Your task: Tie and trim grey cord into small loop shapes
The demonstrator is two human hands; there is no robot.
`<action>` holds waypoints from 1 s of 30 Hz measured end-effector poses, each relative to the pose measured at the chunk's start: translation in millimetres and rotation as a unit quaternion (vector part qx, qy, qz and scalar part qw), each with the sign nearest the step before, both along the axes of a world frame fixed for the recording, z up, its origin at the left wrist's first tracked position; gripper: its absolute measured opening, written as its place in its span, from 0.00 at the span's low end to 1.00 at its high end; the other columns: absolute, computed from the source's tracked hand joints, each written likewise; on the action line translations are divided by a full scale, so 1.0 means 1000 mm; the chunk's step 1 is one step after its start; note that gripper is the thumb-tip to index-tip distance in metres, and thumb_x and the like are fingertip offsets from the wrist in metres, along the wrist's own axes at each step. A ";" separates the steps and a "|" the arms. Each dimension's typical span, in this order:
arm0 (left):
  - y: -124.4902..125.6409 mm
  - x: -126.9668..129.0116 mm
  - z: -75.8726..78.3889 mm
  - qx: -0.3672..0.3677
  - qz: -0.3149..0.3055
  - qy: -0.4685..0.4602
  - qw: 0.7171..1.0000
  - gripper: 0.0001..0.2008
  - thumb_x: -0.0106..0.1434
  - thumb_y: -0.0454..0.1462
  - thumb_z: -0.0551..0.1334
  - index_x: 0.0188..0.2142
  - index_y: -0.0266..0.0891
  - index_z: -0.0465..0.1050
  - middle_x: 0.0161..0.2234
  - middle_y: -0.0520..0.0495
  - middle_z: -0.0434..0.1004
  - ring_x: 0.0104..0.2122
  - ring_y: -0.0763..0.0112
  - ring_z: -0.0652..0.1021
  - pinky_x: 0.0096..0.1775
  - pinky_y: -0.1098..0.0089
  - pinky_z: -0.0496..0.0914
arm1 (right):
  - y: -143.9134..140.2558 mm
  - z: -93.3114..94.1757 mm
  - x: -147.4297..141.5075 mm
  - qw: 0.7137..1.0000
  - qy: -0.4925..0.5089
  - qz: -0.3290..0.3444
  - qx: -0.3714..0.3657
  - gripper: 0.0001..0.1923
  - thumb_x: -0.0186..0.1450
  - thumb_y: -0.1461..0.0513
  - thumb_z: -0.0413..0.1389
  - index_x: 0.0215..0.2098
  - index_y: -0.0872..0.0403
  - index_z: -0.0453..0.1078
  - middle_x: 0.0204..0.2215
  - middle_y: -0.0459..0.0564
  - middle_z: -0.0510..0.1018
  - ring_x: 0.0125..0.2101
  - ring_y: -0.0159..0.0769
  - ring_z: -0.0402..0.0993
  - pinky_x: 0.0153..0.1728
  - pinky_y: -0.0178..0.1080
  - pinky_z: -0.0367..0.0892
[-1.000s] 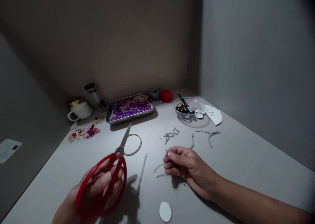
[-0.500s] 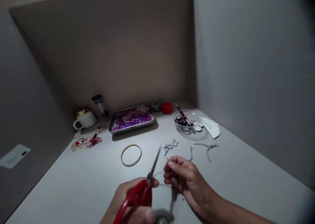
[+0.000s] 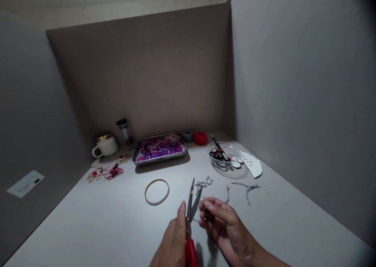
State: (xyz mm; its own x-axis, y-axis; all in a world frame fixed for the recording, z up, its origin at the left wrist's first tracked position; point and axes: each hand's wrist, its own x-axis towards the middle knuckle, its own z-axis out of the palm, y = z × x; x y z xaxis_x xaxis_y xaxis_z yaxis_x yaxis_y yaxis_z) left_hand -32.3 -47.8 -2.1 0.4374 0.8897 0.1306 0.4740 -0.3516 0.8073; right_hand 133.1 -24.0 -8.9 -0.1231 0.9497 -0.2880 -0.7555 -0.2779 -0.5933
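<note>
Cord (image 3: 203,199), grey and thin, is held just right of the scissors (image 3: 188,228); only a tip shows above our right hand (image 3: 225,224), which pinches it between thumb and finger. Our left hand (image 3: 172,239) grips the scissors' red handle, metal blades parted. We judge the step to be setting blades beside the cord; the next move seems to call for a steady pinch. Left of the scissors, a smooth round hoop (image 3: 155,203); well beyond, a metal tray (image 3: 160,158) of glossy purple beads (image 3: 160,150).

The white tabletop (image 3: 111,228) is enclosed by a left panel (image 3: 32,102), a rear panel (image 3: 147,75) and a right panel (image 3: 293,102). A pale surface (image 3: 132,9) shows above the rear panel. Lighting is dim.
</note>
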 end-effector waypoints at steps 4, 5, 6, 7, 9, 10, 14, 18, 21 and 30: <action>0.003 0.001 0.000 0.036 0.027 0.012 0.999 0.28 0.58 0.36 0.55 0.59 0.39 0.56 0.36 0.43 0.74 0.34 0.65 0.74 0.38 0.68 0.70 | 0.001 0.000 -0.001 1.000 0.010 -0.003 0.006 0.08 0.47 0.65 0.67 0.23 0.58 0.72 0.21 0.45 0.75 0.22 0.27 0.69 0.27 0.30 0.70; 0.004 0.001 -0.002 0.040 0.025 0.013 0.999 0.27 0.58 0.35 0.55 0.58 0.39 0.57 0.35 0.44 0.74 0.32 0.66 0.74 0.36 0.69 0.70 | 0.001 0.000 -0.001 1.000 0.012 -0.004 0.005 0.08 0.47 0.65 0.67 0.23 0.58 0.72 0.20 0.45 0.75 0.21 0.27 0.69 0.27 0.30 0.70; 0.003 0.001 -0.004 0.048 0.023 0.015 0.998 0.27 0.57 0.35 0.56 0.57 0.39 0.58 0.33 0.44 0.74 0.30 0.67 0.73 0.35 0.70 0.70 | 0.000 0.000 -0.001 1.000 0.014 -0.005 0.003 0.08 0.46 0.65 0.67 0.23 0.58 0.73 0.20 0.45 0.75 0.21 0.27 0.69 0.26 0.30 0.70; 0.003 0.001 -0.007 0.060 0.021 0.021 0.998 0.27 0.56 0.34 0.56 0.57 0.38 0.58 0.32 0.45 0.74 0.28 0.68 0.73 0.33 0.71 0.70 | -0.001 0.000 -0.001 1.000 0.018 -0.006 -0.001 0.09 0.46 0.65 0.68 0.22 0.58 0.73 0.19 0.44 0.75 0.21 0.27 0.69 0.26 0.30 0.70; 0.003 0.000 -0.015 0.089 0.017 0.037 0.995 0.30 0.54 0.33 0.56 0.58 0.37 0.57 0.32 0.44 0.74 0.27 0.68 0.73 0.31 0.71 0.70 | -0.003 0.000 -0.002 1.000 0.025 -0.010 -0.008 0.09 0.45 0.65 0.68 0.23 0.57 0.73 0.19 0.44 0.75 0.20 0.27 0.70 0.25 0.30 0.70; 0.002 -0.001 -0.019 0.099 0.015 0.046 0.994 0.32 0.52 0.32 0.56 0.58 0.35 0.56 0.32 0.43 0.74 0.26 0.68 0.73 0.30 0.71 0.70 | -0.004 0.000 -0.003 1.000 0.027 -0.012 -0.011 0.10 0.44 0.65 0.68 0.23 0.57 0.73 0.18 0.44 0.75 0.20 0.27 0.70 0.25 0.30 0.70; 0.002 0.001 -0.030 0.118 -0.001 0.073 0.990 0.36 0.47 0.30 0.55 0.59 0.30 0.55 0.30 0.43 0.74 0.21 0.71 0.70 0.26 0.71 0.69 | -0.006 0.000 -0.005 1.000 0.009 -0.009 -0.004 0.11 0.43 0.64 0.69 0.24 0.58 0.75 0.19 0.46 0.77 0.21 0.29 0.71 0.26 0.31 0.70; 0.002 0.001 -0.029 0.120 -0.014 0.084 0.989 0.38 0.46 0.29 0.54 0.59 0.28 0.55 0.27 0.44 0.73 0.21 0.70 0.69 0.25 0.71 0.69 | -0.006 -0.003 -0.003 1.000 -0.021 -0.012 0.013 0.11 0.44 0.63 0.69 0.24 0.59 0.75 0.19 0.48 0.78 0.22 0.31 0.73 0.26 0.33 0.71; 0.002 0.000 -0.027 0.122 -0.028 0.085 0.988 0.38 0.46 0.28 0.54 0.60 0.30 0.54 0.27 0.45 0.73 0.21 0.71 0.69 0.26 0.71 0.69 | -0.006 -0.005 -0.001 0.999 -0.047 -0.013 0.024 0.11 0.45 0.62 0.68 0.24 0.59 0.75 0.19 0.48 0.78 0.21 0.31 0.73 0.27 0.33 0.71; -0.002 0.002 -0.025 0.088 -0.031 0.071 0.993 0.37 0.47 0.28 0.55 0.59 0.31 0.55 0.28 0.45 0.74 0.20 0.73 0.68 0.24 0.73 0.65 | -0.011 -0.006 -0.003 0.990 -0.121 -0.023 0.064 0.10 0.48 0.59 0.67 0.22 0.58 0.75 0.19 0.47 0.77 0.21 0.31 0.73 0.27 0.33 0.70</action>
State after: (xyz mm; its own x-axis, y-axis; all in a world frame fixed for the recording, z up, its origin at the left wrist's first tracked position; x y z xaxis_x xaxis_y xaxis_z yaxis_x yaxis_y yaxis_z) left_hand -30.3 -50.2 -27.4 0.5153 0.8298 0.2143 0.5518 -0.5126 0.6579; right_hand 129.9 -34.6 -14.6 -0.0202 0.9834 -0.1804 -0.5976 -0.1565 -0.7863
